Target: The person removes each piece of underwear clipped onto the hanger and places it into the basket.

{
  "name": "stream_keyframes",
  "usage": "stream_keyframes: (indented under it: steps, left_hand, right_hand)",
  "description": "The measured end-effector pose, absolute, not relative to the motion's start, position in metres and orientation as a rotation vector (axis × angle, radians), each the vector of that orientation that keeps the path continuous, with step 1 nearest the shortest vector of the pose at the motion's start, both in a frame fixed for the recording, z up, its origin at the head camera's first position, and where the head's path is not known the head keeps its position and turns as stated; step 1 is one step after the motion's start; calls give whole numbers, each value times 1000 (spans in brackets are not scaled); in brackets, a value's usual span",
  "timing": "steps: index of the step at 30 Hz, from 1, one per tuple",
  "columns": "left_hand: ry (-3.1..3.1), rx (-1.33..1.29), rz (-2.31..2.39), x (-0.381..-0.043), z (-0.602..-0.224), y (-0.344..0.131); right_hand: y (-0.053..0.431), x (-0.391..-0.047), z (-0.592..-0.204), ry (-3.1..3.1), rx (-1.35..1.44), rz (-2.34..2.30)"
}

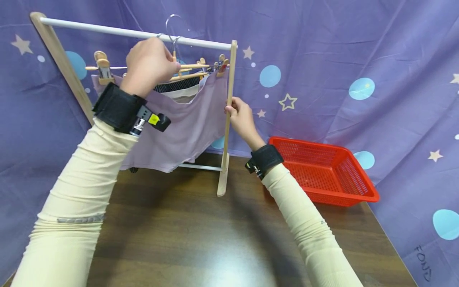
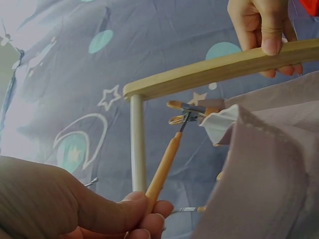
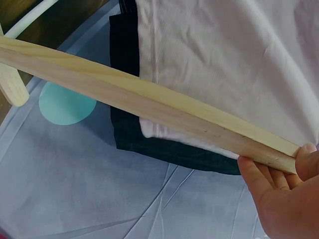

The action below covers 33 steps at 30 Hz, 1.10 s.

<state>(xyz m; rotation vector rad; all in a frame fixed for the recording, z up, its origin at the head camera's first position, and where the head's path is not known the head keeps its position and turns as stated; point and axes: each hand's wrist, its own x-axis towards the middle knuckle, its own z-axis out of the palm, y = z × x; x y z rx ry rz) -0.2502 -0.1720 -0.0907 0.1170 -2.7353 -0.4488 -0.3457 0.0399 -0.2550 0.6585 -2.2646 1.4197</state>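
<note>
The left hand (image 1: 150,63) has thumb and fingers clamped on the wooden hanger (image 2: 163,167), the lilac garment (image 1: 172,135) hanging below those fingers, while the right hand (image 1: 244,119) has its fingers clamped on the upright post (image 1: 231,79), the red basket (image 1: 333,198) lying lower and rightward of them.

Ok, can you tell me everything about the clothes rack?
The clothes rack stands upright on the brown table before a purple cloth. Its two posts look like pale wood, joined by a white top bar. A white lower bar meets the right post near its rounded foot. The right hand grips that post. Lilac clothing hangs below the top bar, hiding part of the lower bar.
</note>
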Motion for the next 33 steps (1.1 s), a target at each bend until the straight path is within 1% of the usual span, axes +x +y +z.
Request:
stream_keyframes:
  steps: [8, 17, 33]
  left_hand:
    - [-2748, 62, -480, -230, -91, -191]
    - [-2698, -70, -492, -207, -94, -192]
    - [-2659, -251, -543, -193, -105, -181]
  right_hand:
    - [40, -348, -258, -2264, 632, 1468]
    - [47, -352, -256, -2285, 664, 1436]
    - [71, -354, -251, -2290, 791, 1608]
